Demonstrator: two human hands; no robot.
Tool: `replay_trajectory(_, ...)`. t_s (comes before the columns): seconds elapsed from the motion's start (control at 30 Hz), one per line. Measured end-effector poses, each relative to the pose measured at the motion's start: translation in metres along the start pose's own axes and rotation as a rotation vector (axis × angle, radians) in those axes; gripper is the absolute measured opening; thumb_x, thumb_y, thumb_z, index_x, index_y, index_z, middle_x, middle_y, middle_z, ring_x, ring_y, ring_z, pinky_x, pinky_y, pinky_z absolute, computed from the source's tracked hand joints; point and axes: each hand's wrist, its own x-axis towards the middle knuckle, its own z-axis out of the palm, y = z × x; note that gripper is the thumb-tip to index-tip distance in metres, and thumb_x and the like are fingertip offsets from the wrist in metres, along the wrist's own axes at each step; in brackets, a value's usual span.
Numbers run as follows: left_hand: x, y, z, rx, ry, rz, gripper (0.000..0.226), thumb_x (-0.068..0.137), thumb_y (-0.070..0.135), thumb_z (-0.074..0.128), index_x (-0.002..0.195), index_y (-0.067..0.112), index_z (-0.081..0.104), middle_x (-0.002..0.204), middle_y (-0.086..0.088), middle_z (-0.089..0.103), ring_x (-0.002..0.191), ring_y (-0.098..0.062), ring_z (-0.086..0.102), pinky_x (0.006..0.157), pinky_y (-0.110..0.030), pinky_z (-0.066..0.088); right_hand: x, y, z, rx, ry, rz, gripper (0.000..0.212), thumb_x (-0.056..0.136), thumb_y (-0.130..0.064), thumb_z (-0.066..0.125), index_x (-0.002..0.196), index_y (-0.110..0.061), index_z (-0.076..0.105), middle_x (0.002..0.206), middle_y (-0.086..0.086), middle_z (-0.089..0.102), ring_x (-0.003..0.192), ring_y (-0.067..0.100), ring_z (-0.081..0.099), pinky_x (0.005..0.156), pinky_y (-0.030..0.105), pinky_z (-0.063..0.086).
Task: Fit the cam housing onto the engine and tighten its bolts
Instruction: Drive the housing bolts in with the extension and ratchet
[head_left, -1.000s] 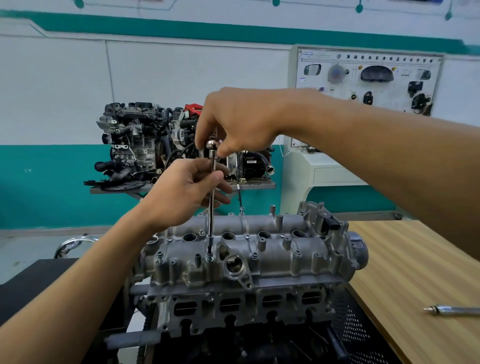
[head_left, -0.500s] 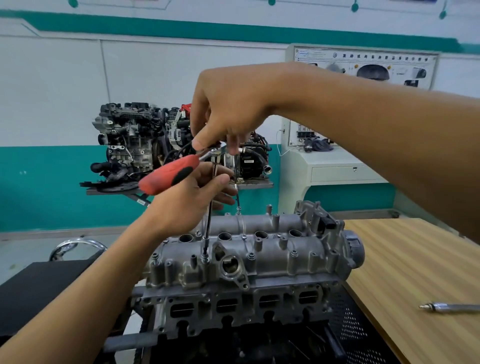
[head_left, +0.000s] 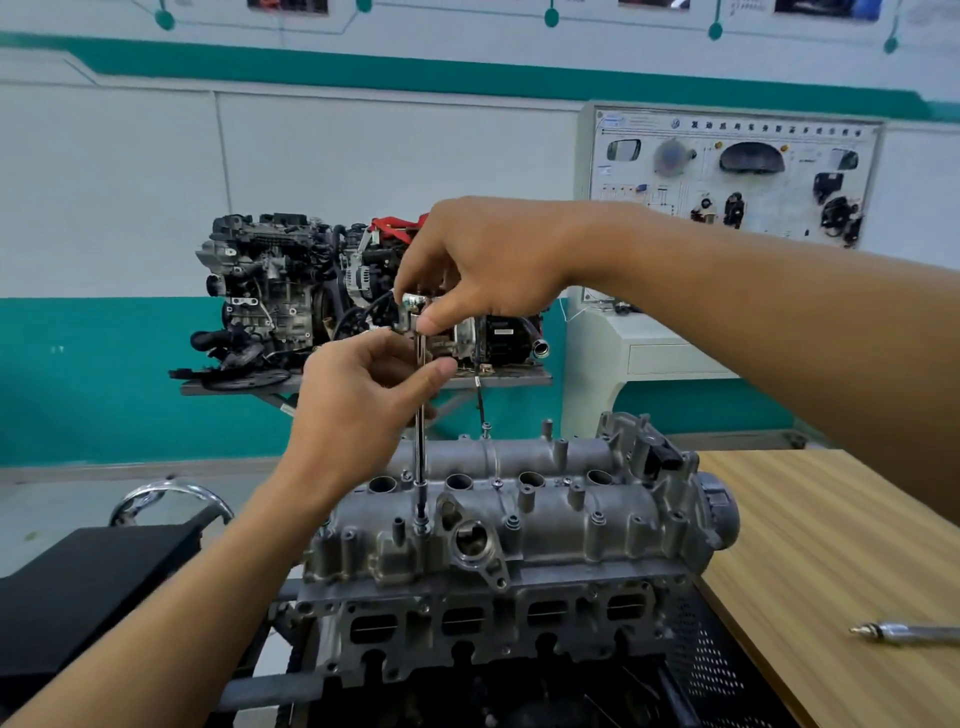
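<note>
Gone from view since half a second ago is the red ratchet handle that lay over my left hand; only the chrome ratchet head shows now, pinched in my right hand.

My left fingers pinch the upright extension bar just under my right hand, and its lower tip sits on a bolt in the cam housing, directly below both hands, on top of the engine. Beyond my hands a second engine on a stand is partly blocked by them. Behind my right forearm stands a display panel. Below that forearm, on the wooden table, lies a loose metal tool. Under my left forearm sits a black surface.
</note>
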Motion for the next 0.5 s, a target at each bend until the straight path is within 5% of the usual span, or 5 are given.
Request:
replay_trajectory(0.13,-0.001,-0.003,0.002,0.0,0.028,-0.003,0.01,0.09,0.018,0.074,0.087,0.008,0.071,0.074,-0.002,0.077,0.062,-0.018,0.075,0.064,-0.037,0.062,0.003,0.005,0.011,0.208,0.002,0.035,0.037,0.091,-0.04,0.07,0.12,-0.016,0.067,0.068,-0.013,0.069,0.062,0.004,0.067,0.057,0.012,0.045)
replay_trajectory(0.33,0.013,-0.005,-0.018,-0.189,-0.422,-0.151,0.037,0.088,0.032,0.059,0.12,0.015,0.065,0.107,0.001,0.078,0.1,-0.016,0.074,0.082,-0.039,0.063,-0.001,0.013,0.016,0.292,0.027,0.045,0.029,0.095,-0.037,0.065,0.109,-0.013,0.07,0.051,-0.011,0.058,0.042,0.003,0.052,0.047,0.017,0.042)
replay_trajectory(0.43,-0.002,-0.012,-0.002,0.19,-0.175,-0.089,0.054,0.077,0.053,0.068,0.117,0.018,0.065,0.09,0.003,0.076,0.082,-0.01,0.073,0.074,-0.034,0.062,-0.001,0.011,0.022,0.205,0.068,0.043,0.032,0.098,-0.037,0.06,0.09,-0.009,0.073,0.056,-0.003,0.047,0.046,0.006,0.036,0.049,0.02,0.033)
replay_trajectory(0.5,-0.009,-0.014,0.007,0.209,0.051,0.0,0.031,0.076,0.045,0.078,0.089,0.018,0.069,0.075,0.003,0.073,0.069,-0.014,0.071,0.065,-0.035,0.061,0.001,0.009,0.021,0.2,0.055,0.052,0.029,0.097,-0.039,0.061,0.072,-0.026,0.067,0.051,-0.009,0.048,0.047,0.007,0.037,0.05,0.021,0.033)
